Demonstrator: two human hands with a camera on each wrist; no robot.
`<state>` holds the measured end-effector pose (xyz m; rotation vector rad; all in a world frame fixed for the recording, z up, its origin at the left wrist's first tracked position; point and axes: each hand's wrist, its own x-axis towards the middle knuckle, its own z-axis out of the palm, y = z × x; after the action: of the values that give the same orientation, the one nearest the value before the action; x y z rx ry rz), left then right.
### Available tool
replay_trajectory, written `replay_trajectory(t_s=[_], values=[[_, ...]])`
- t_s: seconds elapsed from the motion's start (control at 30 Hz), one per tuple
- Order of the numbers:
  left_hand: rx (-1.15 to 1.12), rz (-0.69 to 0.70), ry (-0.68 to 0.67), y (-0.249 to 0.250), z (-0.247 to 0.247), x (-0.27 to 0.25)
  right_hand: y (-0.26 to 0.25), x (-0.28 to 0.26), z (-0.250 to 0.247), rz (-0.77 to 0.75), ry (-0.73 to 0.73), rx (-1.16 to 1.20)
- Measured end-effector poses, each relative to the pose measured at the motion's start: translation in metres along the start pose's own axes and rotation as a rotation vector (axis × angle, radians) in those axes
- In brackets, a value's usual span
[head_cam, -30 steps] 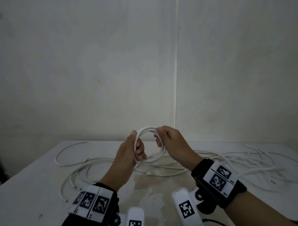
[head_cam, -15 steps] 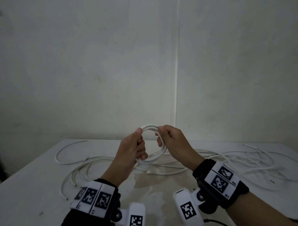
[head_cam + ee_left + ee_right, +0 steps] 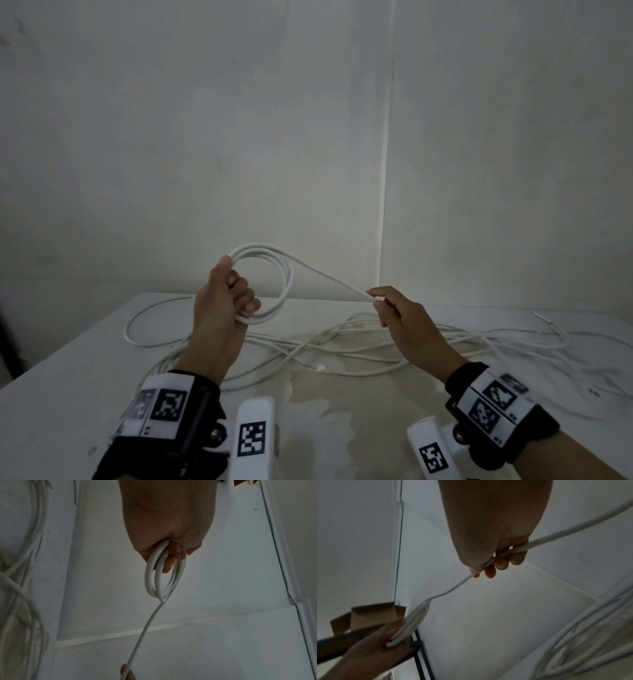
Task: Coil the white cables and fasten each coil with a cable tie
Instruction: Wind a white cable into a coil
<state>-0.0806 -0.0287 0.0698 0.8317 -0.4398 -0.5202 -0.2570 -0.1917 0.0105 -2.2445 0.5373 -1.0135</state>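
White cable coil (image 3: 270, 274) is hanging upright above the table (image 3: 68, 394), the left hand (image 3: 222, 305) gripping its near side with curled fingers. One strand is running taut from its top to the right hand (image 3: 400, 318), pinching it, loose cables (image 3: 359, 346) lying below.
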Motion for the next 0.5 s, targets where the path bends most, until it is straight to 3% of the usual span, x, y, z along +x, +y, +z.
replay_trajectory(t_s=[0.13, 0.27, 0.37, 0.5], values=[[-0.024, 0.067, 0.094, 0.005, -0.007, 0.008, 0.012, -0.001, 0.009, -0.098, -0.079, -0.243], [0.009, 0.138, 0.169, 0.003, -0.007, 0.01, 0.007, 0.0, 0.025, -0.505, -0.027, -0.601], [0.072, 0.159, 0.208, -0.001, -0.002, 0.009, -0.008, 0.0, 0.04, -0.772, -0.017, -0.621], [0.21, 0.188, 0.211, -0.01, 0.005, 0.003, -0.034, -0.003, 0.048, -0.883, -0.008, -0.626]])
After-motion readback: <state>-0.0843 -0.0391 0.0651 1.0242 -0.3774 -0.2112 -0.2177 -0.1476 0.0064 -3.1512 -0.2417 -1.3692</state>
